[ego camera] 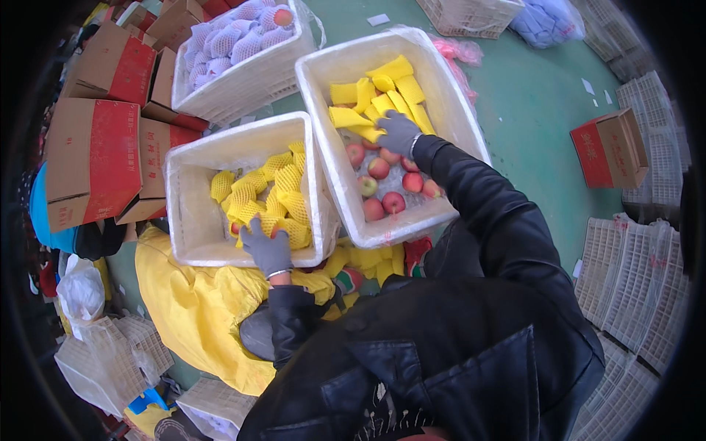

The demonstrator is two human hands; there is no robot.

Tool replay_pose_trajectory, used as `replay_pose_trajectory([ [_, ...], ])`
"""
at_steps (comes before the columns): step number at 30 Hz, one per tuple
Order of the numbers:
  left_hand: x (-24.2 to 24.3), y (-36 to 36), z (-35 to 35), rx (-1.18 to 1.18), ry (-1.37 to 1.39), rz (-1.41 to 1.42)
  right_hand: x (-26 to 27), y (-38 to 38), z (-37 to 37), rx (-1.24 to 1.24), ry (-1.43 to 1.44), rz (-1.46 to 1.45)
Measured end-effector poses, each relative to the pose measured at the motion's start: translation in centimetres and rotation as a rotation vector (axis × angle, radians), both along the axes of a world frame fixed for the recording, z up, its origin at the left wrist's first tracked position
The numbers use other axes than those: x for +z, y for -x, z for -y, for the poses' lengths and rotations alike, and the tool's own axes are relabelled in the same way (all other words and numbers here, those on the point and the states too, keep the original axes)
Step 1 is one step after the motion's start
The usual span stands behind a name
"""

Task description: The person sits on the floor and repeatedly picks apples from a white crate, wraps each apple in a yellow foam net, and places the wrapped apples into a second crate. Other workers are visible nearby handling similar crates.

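Observation:
My left hand (268, 248), in a grey glove, rests against apples in yellow foam nets (256, 187) at the near side of the left white crate (187, 248). Red skin shows beside its fingers; whether they grip an apple is unclear. In the right white crate (364, 234), my grey-gloved right hand (398, 133) touches flat yellow foam net sleeves (353, 118). Its fingertips are partly hidden among them, so a grip cannot be made out. Several bare red apples (394, 203) and one greener apple (367, 186) lie on clear plastic just nearer than that hand.
Behind the left crate stands another crate (259, 71) of apples in whitish nets. Red-and-brown cardboard boxes (94, 160) crowd the left side. A yellow sack (187, 308) spreads before the left crate. White plastic crates (629, 281) are stacked at right, near a lone carton (609, 149).

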State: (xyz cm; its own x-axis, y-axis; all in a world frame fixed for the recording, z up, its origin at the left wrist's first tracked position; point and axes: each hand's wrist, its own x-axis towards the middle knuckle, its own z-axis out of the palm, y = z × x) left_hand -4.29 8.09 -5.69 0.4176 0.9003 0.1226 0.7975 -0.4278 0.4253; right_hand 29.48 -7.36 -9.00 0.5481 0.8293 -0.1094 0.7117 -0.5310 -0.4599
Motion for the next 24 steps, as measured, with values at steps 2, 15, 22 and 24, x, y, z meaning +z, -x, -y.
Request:
replay_pose_trajectory([
  [2, -0.5, -0.8, 0.9, -0.099, -0.012, -0.001, -5.3, -3.7, 2.3, -0.07, 0.388, 0.173],
  [15, 1.8, -4.3, 5.2, -0.298, 0.34, 0.748, -0.8, -0.2, 0.8, -0.262, -0.362, -0.628],
  [22, 2.0, -3.7, 6.8, -0.304, 1.014, 1.044, 9.3, 14.1, 3.4, 0.431, -0.378, -0.938],
  [24, 1.7, -3.1, 7.2, -0.297, 1.217, 1.123, 9.6, 15.9, 3.9, 0.414, -0.563, -1.235],
])
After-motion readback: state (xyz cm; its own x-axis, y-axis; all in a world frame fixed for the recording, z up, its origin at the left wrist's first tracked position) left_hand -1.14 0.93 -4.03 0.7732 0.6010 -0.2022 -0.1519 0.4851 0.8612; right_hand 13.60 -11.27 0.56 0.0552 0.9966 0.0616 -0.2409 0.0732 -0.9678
